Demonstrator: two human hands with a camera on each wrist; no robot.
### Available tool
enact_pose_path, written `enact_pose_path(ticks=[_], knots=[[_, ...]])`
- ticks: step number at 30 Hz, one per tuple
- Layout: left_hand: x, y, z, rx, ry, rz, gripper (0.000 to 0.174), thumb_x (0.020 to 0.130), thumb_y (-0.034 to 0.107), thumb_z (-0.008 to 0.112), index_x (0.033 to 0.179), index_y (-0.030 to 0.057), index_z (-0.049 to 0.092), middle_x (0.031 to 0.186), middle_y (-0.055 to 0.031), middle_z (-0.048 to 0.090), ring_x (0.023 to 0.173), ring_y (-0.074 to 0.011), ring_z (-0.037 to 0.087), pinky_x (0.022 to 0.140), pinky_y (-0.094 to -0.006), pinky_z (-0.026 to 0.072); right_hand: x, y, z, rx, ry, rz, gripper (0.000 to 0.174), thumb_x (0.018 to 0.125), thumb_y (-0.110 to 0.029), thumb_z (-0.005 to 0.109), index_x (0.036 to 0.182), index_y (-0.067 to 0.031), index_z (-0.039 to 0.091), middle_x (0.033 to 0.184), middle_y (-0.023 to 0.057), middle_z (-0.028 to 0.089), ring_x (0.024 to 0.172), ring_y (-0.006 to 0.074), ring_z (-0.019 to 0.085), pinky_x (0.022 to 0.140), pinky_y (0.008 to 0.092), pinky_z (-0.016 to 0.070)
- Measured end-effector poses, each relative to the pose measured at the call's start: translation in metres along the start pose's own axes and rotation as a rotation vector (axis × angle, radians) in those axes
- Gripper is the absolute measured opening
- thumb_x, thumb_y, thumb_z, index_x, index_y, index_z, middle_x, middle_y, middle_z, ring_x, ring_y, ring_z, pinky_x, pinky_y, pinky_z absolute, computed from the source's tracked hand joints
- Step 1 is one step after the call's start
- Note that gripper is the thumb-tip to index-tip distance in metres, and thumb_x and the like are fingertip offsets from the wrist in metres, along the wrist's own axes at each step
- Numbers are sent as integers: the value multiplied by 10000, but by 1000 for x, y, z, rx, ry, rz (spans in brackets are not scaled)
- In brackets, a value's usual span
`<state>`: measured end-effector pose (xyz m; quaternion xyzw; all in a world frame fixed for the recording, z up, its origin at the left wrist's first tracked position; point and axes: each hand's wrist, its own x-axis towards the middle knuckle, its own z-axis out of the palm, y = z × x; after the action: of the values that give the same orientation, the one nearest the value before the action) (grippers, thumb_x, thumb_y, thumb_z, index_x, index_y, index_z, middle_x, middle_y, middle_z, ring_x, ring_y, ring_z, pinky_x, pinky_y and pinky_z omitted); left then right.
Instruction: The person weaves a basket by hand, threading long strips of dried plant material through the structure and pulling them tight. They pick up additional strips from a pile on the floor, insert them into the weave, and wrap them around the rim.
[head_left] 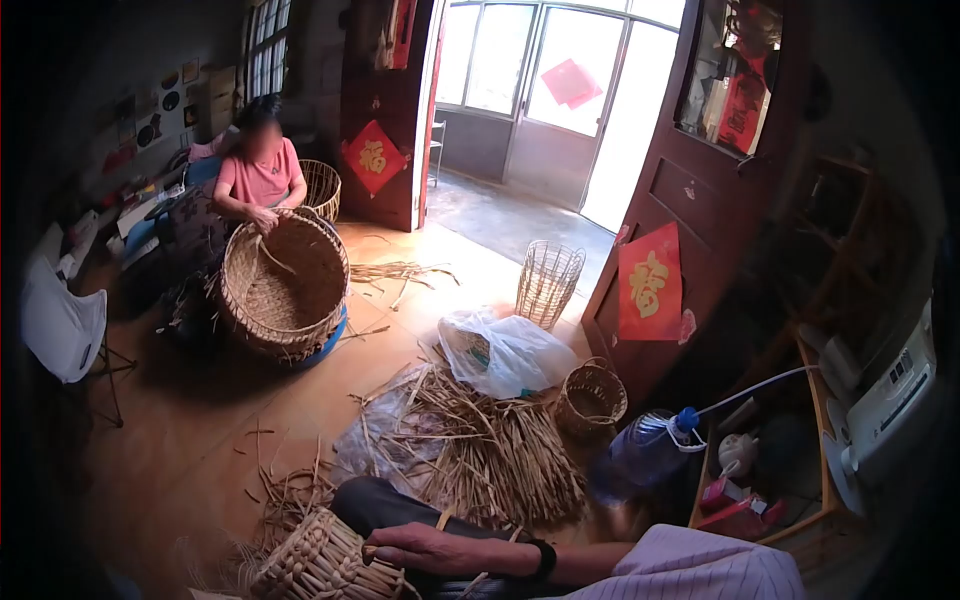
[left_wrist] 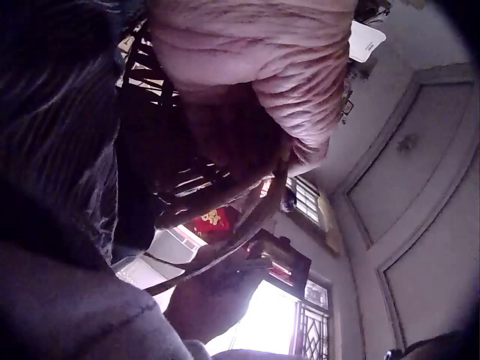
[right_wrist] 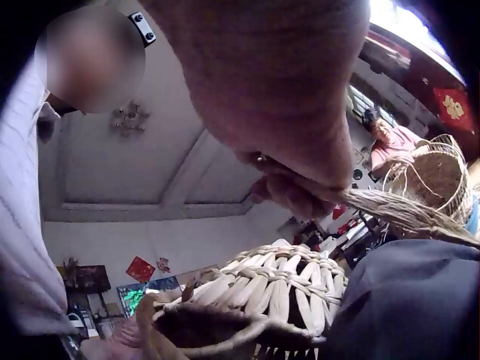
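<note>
A small basket (head_left: 318, 556) of pale plaited straw lies tilted at the person's lap, low in the head view. In the right wrist view its woven side (right_wrist: 277, 289) and open rim show. My right hand (head_left: 425, 548) is just beside it and pinches a long, twisted straw strand (right_wrist: 397, 214), which trails off to the right in that view. My left hand (left_wrist: 255, 67) grips the basket's edge with curled fingers; part of it (right_wrist: 120, 341) shows at the rim in the right wrist view. The basket's inside is dark.
A heap of dry straw (head_left: 500, 450) lies on the floor ahead, with a plastic bag (head_left: 505, 350) on it. A little basket (head_left: 591, 398) and a water bottle (head_left: 640, 455) stand to the right. Another person (head_left: 262, 170) sits behind a large basket (head_left: 285, 280).
</note>
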<state>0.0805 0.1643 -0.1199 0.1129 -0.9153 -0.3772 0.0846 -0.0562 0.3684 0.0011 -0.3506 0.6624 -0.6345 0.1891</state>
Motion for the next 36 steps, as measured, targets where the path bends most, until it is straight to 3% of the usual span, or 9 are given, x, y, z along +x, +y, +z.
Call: enact_pose_path(ticks=[14,17,18,19,20,22,23,27,36], knots=[[-62,-36,-42,-2,-95,-35,475,1058,419,635,1276,3,708,1287,-300,687,1223,-502,612,1071,-527,481,11,2,43,-143,-97,-66,218,1007,-164,637,951,-3,501,813,199,536,744,424,525,681,468,456],[-61,-44,-36,-106,-193,-260,541,1050,461,644,1382,35,661,1354,-288,665,1316,-468,576,1127,-510,448,12,10,44,-309,-94,-119,217,945,-159,684,897,-46,505,750,170,536,690,431,544,622,472,466],[-78,-103,-2,-905,-264,-457,692,1064,473,607,1633,146,386,1646,-214,440,1474,-482,434,1218,-496,390,13,9,42,-288,-90,-111,249,932,-171,705,873,-58,492,740,165,531,686,432,554,611,479,468],[-73,-99,8,-569,-152,-105,560,1044,288,651,1537,88,477,1575,-226,502,1445,-429,486,1174,-510,430,15,7,34,-316,-118,-94,243,932,-182,732,878,-55,532,755,159,562,691,419,572,619,457,490],[-78,-99,12,-559,-105,-106,588,1018,252,668,1547,92,466,1572,-197,507,1441,-399,493,1180,-501,430,15,10,30,-309,-126,-11,186,936,-178,752,932,-56,612,794,159,602,717,392,611,641,420,517],[-48,-30,-13,-1197,22,-443,657,967,180,701,1567,100,444,1565,-139,518,1433,-338,506,1193,-485,431,17,17,22,-146,-65,13,153,940,-83,746,1080,-49,699,852,138,649,765,320,671,687,397,536],[-40,-5,-24,-1412,115,-529,697,942,144,718,1577,104,434,1562,-109,523,1430,-307,513,1199,-477,431,25,5,19,-94,-52,33,89,934,-39,707,1013,-28,668,899,170,659,820,385,664,713,408,547],[-24,32,-34,-1613,241,-514,788,881,102,755,1589,92,409,1560,-79,524,1443,-281,508,1226,-493,414,30,9,3,-289,-118,57,248,952,54,662,1192,-8,664,935,143,541,830,332,586,733,383,485],[-37,12,7,-1389,409,-644,312,963,209,689,1226,42,713,1262,-65,702,1197,-207,627,1112,-391,461,32,14,28,-317,-160,-28,207,859,-25,782,1033,-38,671,902,153,631,792,406,661,666,470,547]])
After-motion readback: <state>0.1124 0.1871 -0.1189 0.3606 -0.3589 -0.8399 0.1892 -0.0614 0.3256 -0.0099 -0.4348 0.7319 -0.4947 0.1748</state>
